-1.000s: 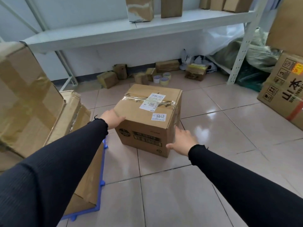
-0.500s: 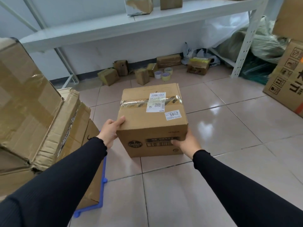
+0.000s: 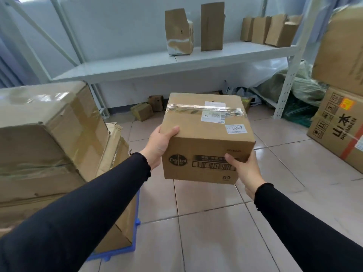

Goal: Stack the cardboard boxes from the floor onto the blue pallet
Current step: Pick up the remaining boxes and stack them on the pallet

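Note:
A taped brown cardboard box (image 3: 206, 138) with a white shipping label and a "5842" sticker hangs in the air at the centre, off the tiled floor. My left hand (image 3: 160, 146) grips its left side, thumb over the top edge. My right hand (image 3: 245, 169) holds its lower right corner, thumb on the front face. The blue pallet (image 3: 125, 250) shows only as a thin edge at the lower left, under a stack of large, worn cardboard boxes (image 3: 49, 138) that reaches about the height of the held box.
A white metal shelf (image 3: 176, 63) with several upright boxes runs along the back wall. Small boxes (image 3: 142, 111) lie on the floor beneath it. Large printed cartons (image 3: 341, 126) stand stacked at the right, with bagged material (image 3: 298, 89) behind.
Both hands closed on the box's sides and lifted it off the floor toward me. The view has tilted upward, showing more of the shelf.

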`<action>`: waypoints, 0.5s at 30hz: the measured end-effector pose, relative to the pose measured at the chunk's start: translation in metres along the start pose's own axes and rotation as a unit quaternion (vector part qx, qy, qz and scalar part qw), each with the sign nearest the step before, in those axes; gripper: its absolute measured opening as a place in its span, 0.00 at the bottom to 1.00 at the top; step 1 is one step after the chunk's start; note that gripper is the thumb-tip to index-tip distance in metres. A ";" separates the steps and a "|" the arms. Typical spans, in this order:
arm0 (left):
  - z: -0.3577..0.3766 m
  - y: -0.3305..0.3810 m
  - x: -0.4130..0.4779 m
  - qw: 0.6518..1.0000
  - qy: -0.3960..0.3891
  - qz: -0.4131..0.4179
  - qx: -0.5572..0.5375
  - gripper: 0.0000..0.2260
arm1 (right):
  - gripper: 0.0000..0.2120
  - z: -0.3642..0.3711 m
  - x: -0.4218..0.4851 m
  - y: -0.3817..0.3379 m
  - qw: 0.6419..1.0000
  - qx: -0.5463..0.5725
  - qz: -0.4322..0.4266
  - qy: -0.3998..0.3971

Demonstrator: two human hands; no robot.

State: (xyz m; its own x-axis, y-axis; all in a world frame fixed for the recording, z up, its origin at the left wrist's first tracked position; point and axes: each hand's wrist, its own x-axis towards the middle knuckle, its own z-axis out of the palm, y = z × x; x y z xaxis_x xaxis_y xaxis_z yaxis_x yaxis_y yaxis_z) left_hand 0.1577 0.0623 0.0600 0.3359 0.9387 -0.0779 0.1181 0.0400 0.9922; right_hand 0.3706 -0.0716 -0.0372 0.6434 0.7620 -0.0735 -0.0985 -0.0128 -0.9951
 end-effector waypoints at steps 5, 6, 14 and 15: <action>-0.022 0.134 -0.028 0.992 -0.005 0.119 -0.051 0.18 | 0.26 0.018 -0.014 -0.128 0.989 0.050 -0.137 0.027; -0.032 0.161 -0.035 0.988 0.001 0.146 -0.056 0.20 | 0.26 0.027 -0.020 -0.155 0.984 0.059 -0.165 0.028; -0.171 0.320 -0.099 0.949 0.081 0.296 -0.076 0.25 | 0.28 0.143 -0.079 -0.305 0.952 0.096 -0.289 -0.037; -0.193 0.331 -0.108 0.946 0.091 0.301 -0.075 0.24 | 0.26 0.162 -0.088 -0.315 0.948 0.098 -0.301 -0.046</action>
State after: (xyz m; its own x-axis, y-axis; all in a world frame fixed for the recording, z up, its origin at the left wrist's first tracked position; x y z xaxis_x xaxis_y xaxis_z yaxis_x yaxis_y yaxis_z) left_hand -0.0204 0.0401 0.4158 0.1316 0.8493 0.5112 -0.1817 -0.4863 0.8547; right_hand 0.2219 -0.0300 0.2938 0.5603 0.6463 0.5179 0.1203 0.5552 -0.8230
